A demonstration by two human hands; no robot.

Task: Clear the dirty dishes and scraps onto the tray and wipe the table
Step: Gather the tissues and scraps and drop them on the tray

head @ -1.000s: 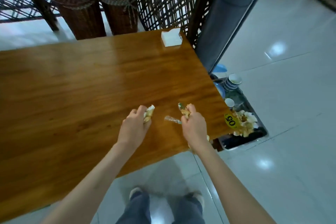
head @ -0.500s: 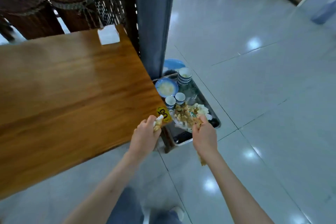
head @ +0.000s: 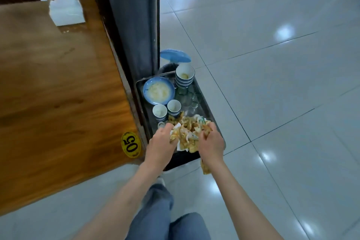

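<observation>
Both hands are down over the near end of one metal tray [head: 206,103] that sits low beside the tabletop [head: 58,93], next to a grey pillar [head: 132,15]. The left hand [head: 161,144] has its fingers curled around a wad of soiled scraps [head: 174,135], and the right hand [head: 211,142] grips another bunch, with one stained strip [head: 205,167] dangling below the wrist. Between and ahead of the two hands lies one heap of crumpled, greasy napkins and scraps [head: 190,128] on the tray.

Counting what is on the tray: one blue plate [head: 158,90] smeared with pale residue at the far left, one stack of small bowls [head: 184,76] at the far end (several deep, though I cannot tell exactly how many), two little white cups [head: 167,108] side by side just past the scrap heap, and a cluster of clear glasses [head: 190,96] to their right, too blurred to number.

One blue lid-like thing [head: 175,56] shows just beyond the tray. On the tabletop I see one white napkin box [head: 66,12] at the far corner and one yellow oval tag reading 05 [head: 131,144] at the near corner. Around it all is a glossy tiled floor [head: 272,64].
</observation>
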